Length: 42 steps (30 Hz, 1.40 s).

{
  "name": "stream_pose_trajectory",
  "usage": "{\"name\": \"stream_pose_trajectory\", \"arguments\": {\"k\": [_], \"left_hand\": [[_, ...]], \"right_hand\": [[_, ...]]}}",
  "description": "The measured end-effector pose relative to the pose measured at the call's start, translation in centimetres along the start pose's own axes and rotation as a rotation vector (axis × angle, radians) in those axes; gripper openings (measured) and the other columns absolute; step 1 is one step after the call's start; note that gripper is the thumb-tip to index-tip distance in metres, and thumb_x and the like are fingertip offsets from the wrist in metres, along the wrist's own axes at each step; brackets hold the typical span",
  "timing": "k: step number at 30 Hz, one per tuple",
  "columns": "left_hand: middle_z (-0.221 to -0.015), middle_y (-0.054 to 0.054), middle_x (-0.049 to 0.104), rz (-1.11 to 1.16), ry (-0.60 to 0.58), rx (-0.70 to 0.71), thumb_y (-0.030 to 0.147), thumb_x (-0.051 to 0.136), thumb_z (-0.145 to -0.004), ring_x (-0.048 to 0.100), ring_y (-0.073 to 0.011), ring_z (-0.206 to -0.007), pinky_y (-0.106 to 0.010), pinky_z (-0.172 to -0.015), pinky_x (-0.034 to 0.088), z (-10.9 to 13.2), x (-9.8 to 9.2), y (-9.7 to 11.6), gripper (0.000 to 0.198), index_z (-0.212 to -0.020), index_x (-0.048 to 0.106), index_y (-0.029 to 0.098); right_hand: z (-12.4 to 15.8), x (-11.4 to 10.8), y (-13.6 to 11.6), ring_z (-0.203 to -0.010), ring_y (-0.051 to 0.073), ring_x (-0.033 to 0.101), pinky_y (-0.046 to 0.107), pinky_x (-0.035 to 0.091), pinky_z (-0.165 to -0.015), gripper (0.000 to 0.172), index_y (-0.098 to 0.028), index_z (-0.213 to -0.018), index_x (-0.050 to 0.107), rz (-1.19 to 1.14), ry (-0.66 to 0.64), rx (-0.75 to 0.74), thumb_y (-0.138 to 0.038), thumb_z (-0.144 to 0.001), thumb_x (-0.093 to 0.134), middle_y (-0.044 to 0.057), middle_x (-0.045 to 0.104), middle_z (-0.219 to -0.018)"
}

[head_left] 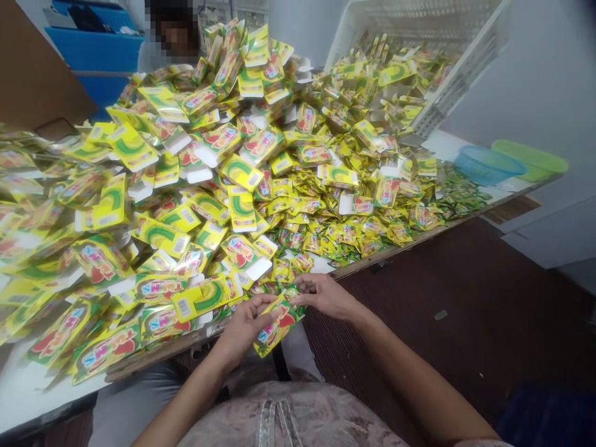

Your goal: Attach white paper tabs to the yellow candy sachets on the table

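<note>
The small yellow-and-green cardboard box [274, 332] could be creased by too hard a pinch from the left hand [246, 326], whose thumb and fingers are clamped on it, or dropped, being held past the white-topped table [41, 403]. Whether the right hand's [328, 299] fingers, bunched at its upper end, are clamped cannot be told. Red fruit and multicoloured lettering are printed on its tilted face.
</note>
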State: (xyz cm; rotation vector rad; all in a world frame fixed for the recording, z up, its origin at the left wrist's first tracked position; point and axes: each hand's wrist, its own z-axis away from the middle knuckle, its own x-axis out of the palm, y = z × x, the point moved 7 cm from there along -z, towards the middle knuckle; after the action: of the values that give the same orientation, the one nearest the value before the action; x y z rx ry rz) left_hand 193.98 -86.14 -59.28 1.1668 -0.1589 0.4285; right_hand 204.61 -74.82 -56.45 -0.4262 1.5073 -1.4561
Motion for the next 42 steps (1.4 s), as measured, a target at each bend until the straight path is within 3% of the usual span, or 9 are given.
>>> {"name": "stream_pose_trajectory", "arguments": {"k": [2, 5, 8, 14, 19, 29, 32, 37, 42], "left_hand": [[-0.085, -0.004, 0.070, 0.119, -0.002, -0.012, 0.036, 0.078, -0.064, 0.064, -0.0152, -0.069, -0.024, -0.066, 0.047, -0.1, 0.0, 0.1, 0.042, -0.095, 0.060, 0.016], [-0.089, -0.004, 0.071, 0.232, 0.035, 0.007, 0.029, 0.081, -0.060, 0.064, -0.0129, -0.068, -0.021, -0.065, 0.048, -0.3, -0.4, 0.3, 0.048, -0.101, 0.060, 0.016], [-0.090, -0.005, 0.071, 0.271, 0.079, 0.008, 0.028, 0.082, -0.059, 0.066, -0.0136, -0.069, -0.022, -0.066, 0.049, -0.5, -0.8, 0.3, 0.053, -0.105, 0.059, 0.016], [-0.090, -0.007, 0.072, 0.263, 0.157, 0.027, 0.032, 0.084, -0.055, 0.066, -0.0152, -0.070, -0.023, -0.067, 0.050, -0.7, -1.4, 0.2, 0.057, -0.103, 0.059, 0.014], [-0.092, -0.006, 0.072, 0.169, 0.145, 0.043, 0.035, 0.081, -0.059, 0.066, -0.0150, -0.073, -0.023, -0.070, 0.049, -1.0, -1.4, 0.3, 0.051, -0.102, 0.062, 0.015], [-0.090, -0.004, 0.072, 0.130, 0.059, 0.037, 0.031, 0.081, -0.060, 0.065, -0.0143, -0.075, -0.023, -0.072, 0.048, -0.6, -0.4, 0.3, 0.047, -0.101, 0.065, 0.015], [-0.089, -0.005, 0.072, 0.180, 0.086, 0.015, 0.029, 0.083, -0.058, 0.064, -0.0135, -0.071, -0.023, -0.069, 0.048, -0.6, -0.4, 0.2, 0.049, -0.101, 0.065, 0.015], [-0.090, -0.005, 0.072, 0.245, 0.094, 0.030, 0.027, 0.083, -0.057, 0.065, -0.0145, -0.071, -0.024, -0.069, 0.049, -0.6, -0.4, 0.8, 0.053, -0.105, 0.063, 0.016], [-0.091, -0.005, 0.072, 0.238, 0.123, 0.035, 0.025, 0.084, -0.054, 0.065, -0.0145, -0.071, -0.024, -0.071, 0.049, -0.5, -0.5, 0.7, 0.051, -0.101, 0.065, 0.016]], "right_hand": [[-0.7, -1.8, 0.1, -0.058, 0.013, 0.051, 0.024, 0.037, -0.057, 0.032, -0.017, -0.084, 0.063, 0.057, 0.144, 0.020, -0.048, -0.076, 0.060, -0.002, 0.058, -0.063], [-1.5, -5.3, 0.8, -0.063, 0.017, 0.053, 0.027, 0.037, -0.060, 0.032, -0.017, -0.070, 0.060, 0.454, 0.524, 0.144, -0.047, -0.080, 0.057, 0.003, 0.058, -0.064], [-2.8, -5.8, 1.9, -0.074, 0.021, 0.054, 0.028, 0.036, -0.063, 0.025, -0.017, -0.063, 0.055, 0.736, 0.589, 0.236, -0.037, -0.073, 0.067, 0.008, 0.060, -0.073], [-2.3, -5.4, 2.7, -0.058, 0.013, 0.043, 0.025, 0.032, -0.057, 0.020, -0.020, -0.067, 0.045, 0.345, 0.679, 0.024, -0.028, -0.074, 0.062, -0.003, 0.046, -0.060], [-1.2, -4.0, 0.1, -0.067, 0.013, 0.050, 0.024, 0.039, -0.062, 0.022, -0.019, -0.074, 0.054, -0.108, 0.365, -0.146, -0.040, -0.077, 0.062, -0.002, 0.054, -0.070], [-1.0, -0.6, -3.4, -0.068, 0.013, 0.053, 0.024, 0.038, -0.064, 0.009, -0.018, -0.074, 0.066, 0.149, 0.067, -0.265, -0.025, -0.078, 0.063, 0.000, 0.061, -0.071], [-1.2, -0.3, -2.6, -0.063, 0.012, 0.051, 0.023, 0.039, -0.059, 0.014, -0.018, -0.082, 0.064, 0.023, 0.105, -0.175, -0.031, -0.076, 0.065, -0.002, 0.058, -0.068], [-0.3, -1.5, -2.0, -0.071, 0.014, 0.056, 0.027, 0.045, -0.067, 0.021, -0.019, -0.084, 0.063, -0.069, 0.374, -0.132, -0.037, -0.074, 0.066, 0.001, 0.063, -0.079], [0.5, -0.2, -2.4, -0.065, 0.014, 0.057, 0.026, 0.044, -0.062, 0.017, -0.019, -0.077, 0.062, -0.063, 0.289, -0.088, -0.036, -0.073, 0.065, 0.000, 0.064, -0.070]]}}
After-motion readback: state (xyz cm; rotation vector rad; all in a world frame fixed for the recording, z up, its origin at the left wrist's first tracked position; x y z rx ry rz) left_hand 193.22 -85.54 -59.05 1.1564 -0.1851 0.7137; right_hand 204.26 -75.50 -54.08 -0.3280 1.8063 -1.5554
